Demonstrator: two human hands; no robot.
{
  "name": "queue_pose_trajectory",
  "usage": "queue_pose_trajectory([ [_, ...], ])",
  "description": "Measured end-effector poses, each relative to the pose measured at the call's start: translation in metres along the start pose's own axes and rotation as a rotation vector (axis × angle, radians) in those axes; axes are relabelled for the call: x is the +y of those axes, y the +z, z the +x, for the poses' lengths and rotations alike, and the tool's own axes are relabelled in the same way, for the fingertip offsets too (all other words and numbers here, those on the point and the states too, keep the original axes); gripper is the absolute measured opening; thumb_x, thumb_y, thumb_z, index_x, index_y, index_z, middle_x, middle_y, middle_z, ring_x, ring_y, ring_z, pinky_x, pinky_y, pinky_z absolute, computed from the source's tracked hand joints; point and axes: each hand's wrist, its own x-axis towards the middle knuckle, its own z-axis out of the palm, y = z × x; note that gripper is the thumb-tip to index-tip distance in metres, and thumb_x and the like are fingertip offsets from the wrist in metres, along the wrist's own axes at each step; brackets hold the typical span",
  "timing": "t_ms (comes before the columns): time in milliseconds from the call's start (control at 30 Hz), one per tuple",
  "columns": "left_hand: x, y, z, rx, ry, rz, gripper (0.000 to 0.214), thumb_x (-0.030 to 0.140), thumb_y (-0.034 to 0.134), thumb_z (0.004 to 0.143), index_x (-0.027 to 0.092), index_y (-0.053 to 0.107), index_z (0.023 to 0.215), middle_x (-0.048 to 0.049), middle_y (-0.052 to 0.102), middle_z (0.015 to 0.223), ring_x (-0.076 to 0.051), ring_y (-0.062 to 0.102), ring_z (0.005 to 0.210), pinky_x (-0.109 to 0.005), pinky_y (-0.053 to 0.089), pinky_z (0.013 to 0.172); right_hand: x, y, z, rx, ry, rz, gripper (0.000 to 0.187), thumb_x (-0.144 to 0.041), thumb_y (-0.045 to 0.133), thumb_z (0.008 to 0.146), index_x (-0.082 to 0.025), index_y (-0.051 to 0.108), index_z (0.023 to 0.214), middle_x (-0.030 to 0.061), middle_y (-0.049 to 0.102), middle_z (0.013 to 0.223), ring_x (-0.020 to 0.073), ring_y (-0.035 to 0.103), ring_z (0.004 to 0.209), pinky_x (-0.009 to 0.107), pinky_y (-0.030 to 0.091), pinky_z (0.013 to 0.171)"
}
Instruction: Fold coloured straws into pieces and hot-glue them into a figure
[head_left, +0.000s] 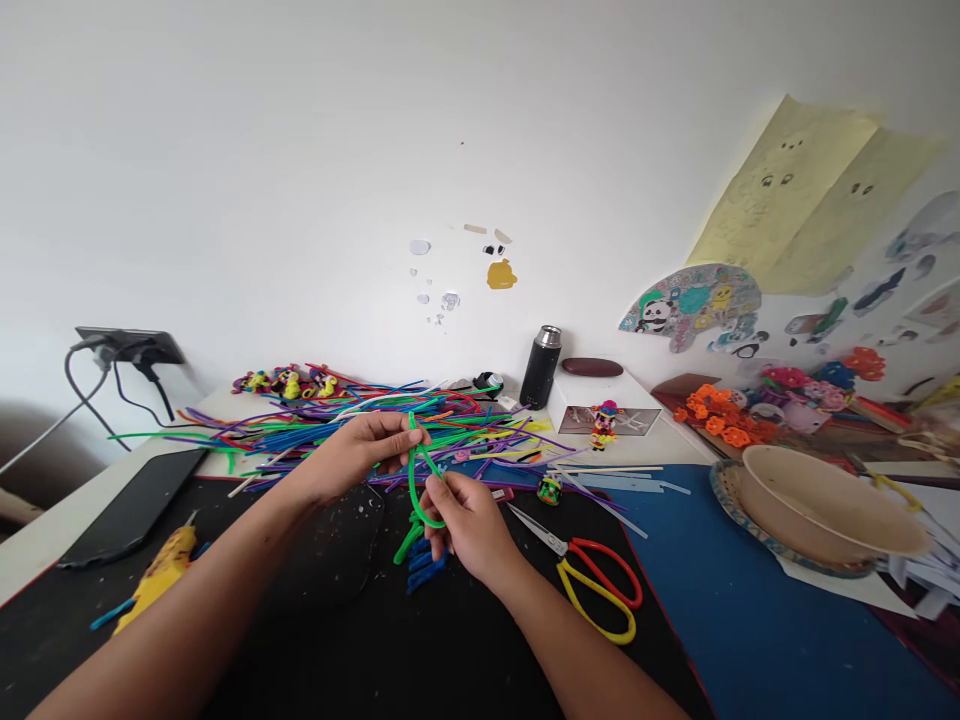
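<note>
A green pipe cleaner [414, 490], bent into a loop, hangs between my two hands above the black mat. My left hand [375, 445] pinches its upper end, fingers closed. Lower and to the right, my right hand [469, 525] has thumb and fingers closed on the loop's other side. Just below lie short green pieces [409, 540] and blue pieces [426, 570] on the mat, partly hidden by my right hand. Scissors [559, 548] with one red and one yellow handle rest right of that hand.
Loose coloured pipe cleaners [300, 440] are heaped behind my hands. A black flask [541, 370] and a white box [600, 385] stand by the wall. At right sits a beige bowl [825, 510]; a phone-like black slab [135, 508] and yellow figure [165, 570] lie left.
</note>
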Motion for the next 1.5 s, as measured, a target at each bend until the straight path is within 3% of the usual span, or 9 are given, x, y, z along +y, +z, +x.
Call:
queue_pose_trajectory([
  [267, -0.001, 0.006, 0.002, 0.012, 0.021, -0.001, 0.048, 0.066, 0.083, 0.077, 0.019, 0.075, 0.083, 0.0010, 0.058, 0.064, -0.013, 0.048, 0.058, -0.025, 0.041, 0.056, -0.001, 0.001, 0.001, 0.079, 0.014, 0.075, 0.069, -0.086, 0.065, 0.080, -0.019, 0.057, 0.070, -0.0087, 0.043, 0.053, 0.0097, 0.054, 0.036, 0.020, 0.031, 0.036],
  [600, -0.005, 0.004, 0.002, 0.023, 0.052, 0.051, 0.048, 0.065, 0.082, 0.077, 0.019, 0.070, 0.071, -0.0015, 0.058, 0.066, -0.015, 0.048, 0.061, -0.027, 0.043, 0.056, 0.004, 0.001, 0.002, 0.070, 0.014, 0.085, 0.069, -0.087, 0.065, 0.080, -0.018, 0.059, 0.071, -0.0083, 0.044, 0.057, 0.0087, 0.052, 0.035, 0.020, 0.031, 0.036],
  [800, -0.004, 0.005, 0.002, 0.005, 0.028, 0.037, 0.044, 0.062, 0.082, 0.079, 0.019, 0.075, 0.083, -0.0008, 0.058, 0.069, -0.014, 0.047, 0.062, -0.026, 0.041, 0.058, 0.006, 0.003, 0.002, 0.056, 0.013, 0.073, 0.069, -0.086, 0.065, 0.081, -0.017, 0.060, 0.073, -0.0077, 0.046, 0.057, 0.0085, 0.053, 0.035, 0.020, 0.031, 0.036],
  [1067, -0.005, 0.006, 0.002, 0.009, 0.028, 0.070, 0.048, 0.067, 0.079, 0.080, 0.019, 0.073, 0.081, -0.0014, 0.059, 0.069, -0.016, 0.052, 0.065, -0.027, 0.045, 0.060, 0.009, 0.003, 0.002, 0.043, 0.012, 0.045, 0.071, -0.087, 0.063, 0.081, -0.016, 0.063, 0.076, -0.0066, 0.049, 0.058, 0.0086, 0.054, 0.036, 0.020, 0.031, 0.036],
  [1300, -0.006, 0.006, 0.003, -0.027, 0.045, 0.042, 0.044, 0.059, 0.082, 0.080, 0.019, 0.068, 0.071, 0.0003, 0.061, 0.066, -0.013, 0.049, 0.060, -0.026, 0.043, 0.059, 0.009, 0.005, 0.002, 0.022, 0.005, 0.070, 0.070, -0.087, 0.064, 0.081, -0.017, 0.061, 0.075, -0.0071, 0.048, 0.058, 0.0084, 0.052, 0.035, 0.021, 0.033, 0.036],
  [1500, -0.006, 0.002, 0.006, 0.147, 0.081, -0.022, 0.040, 0.054, 0.086, 0.077, 0.019, 0.066, 0.072, 0.0022, 0.060, 0.063, -0.013, 0.050, 0.057, -0.026, 0.042, 0.057, 0.012, 0.004, 0.002, 0.017, 0.002, 0.047, 0.067, -0.084, 0.060, 0.088, -0.017, 0.066, 0.093, -0.0057, 0.057, 0.054, 0.0091, 0.050, 0.035, 0.021, 0.034, 0.038],
])
